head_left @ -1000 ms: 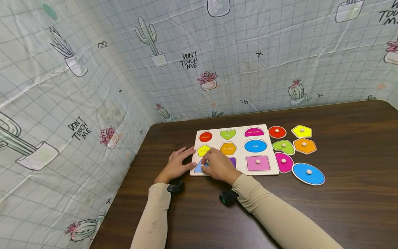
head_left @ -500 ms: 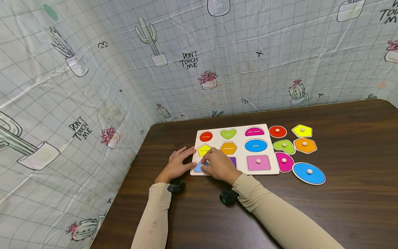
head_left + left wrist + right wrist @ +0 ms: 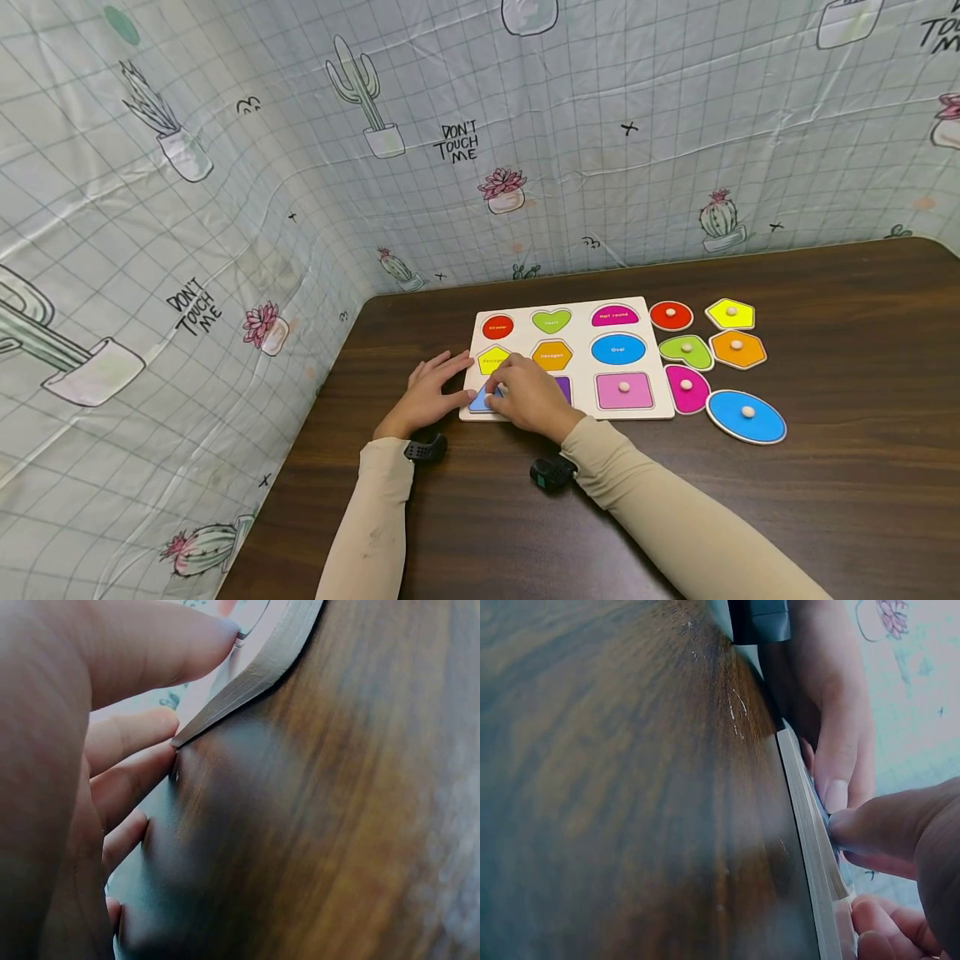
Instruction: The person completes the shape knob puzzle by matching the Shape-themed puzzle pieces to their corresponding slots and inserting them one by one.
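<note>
A white wooden shape board (image 3: 581,342) with coloured, labelled slots lies on the table. My right hand (image 3: 531,398) reaches over its near left part and pinches a light blue triangle piece (image 3: 480,402) with curled thumb and fingers; the knob is mostly hidden. In the right wrist view, the piece's edge seems slightly raised above the board. My left hand (image 3: 426,402) rests at the board's left edge, fingers stretched out, the thumb touching the near left corner. A pink rectangle piece (image 3: 611,397) lies in the near right slot. My right hand partly covers a purple shape (image 3: 563,388).
Loose knobbed pieces lie right of the board: a red circle (image 3: 662,317), green heart (image 3: 697,357), magenta half round (image 3: 693,400), yellow pentagon (image 3: 720,317), orange hexagon (image 3: 750,354) and blue oval (image 3: 727,408). A printed cloth (image 3: 570,192) hangs behind the brown table (image 3: 862,375).
Both hands and all the pieces stay in place. Only the head view shifts very slightly.
</note>
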{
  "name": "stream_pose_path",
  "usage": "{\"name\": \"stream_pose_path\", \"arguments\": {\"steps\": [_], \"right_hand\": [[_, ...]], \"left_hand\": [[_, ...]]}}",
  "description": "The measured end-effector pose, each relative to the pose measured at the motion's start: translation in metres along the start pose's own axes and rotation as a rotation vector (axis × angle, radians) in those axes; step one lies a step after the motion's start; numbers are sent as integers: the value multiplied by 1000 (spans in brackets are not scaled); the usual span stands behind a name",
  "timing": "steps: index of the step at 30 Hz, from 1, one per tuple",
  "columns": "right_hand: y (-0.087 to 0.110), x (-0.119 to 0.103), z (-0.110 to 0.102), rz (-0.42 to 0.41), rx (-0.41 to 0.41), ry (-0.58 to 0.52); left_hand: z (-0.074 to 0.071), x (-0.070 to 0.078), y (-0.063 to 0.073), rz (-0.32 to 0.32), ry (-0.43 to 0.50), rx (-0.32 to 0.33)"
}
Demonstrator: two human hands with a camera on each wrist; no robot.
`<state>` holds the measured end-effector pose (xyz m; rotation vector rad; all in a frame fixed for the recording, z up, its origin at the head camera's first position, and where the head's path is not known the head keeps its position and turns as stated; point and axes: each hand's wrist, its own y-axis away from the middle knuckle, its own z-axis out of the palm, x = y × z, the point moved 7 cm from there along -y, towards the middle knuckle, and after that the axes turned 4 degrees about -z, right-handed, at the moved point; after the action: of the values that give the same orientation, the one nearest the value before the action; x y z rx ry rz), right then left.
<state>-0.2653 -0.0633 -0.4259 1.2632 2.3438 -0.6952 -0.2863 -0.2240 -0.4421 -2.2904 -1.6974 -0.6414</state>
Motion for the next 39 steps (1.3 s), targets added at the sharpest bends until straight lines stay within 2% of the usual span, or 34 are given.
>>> {"name": "stream_pose_path", "arguments": {"steps": [12,27,39], "right_hand": [[1,0,-1,-9,-23,-16],[0,2,-1,-26,-12,-45],[-1,6,1,-20,-40,-69]], "left_hand": [[0,0,0,-13,-16,-13],[-2,2,1,10,-3,-14],[-2,2,1,9,-4,-21]]}}
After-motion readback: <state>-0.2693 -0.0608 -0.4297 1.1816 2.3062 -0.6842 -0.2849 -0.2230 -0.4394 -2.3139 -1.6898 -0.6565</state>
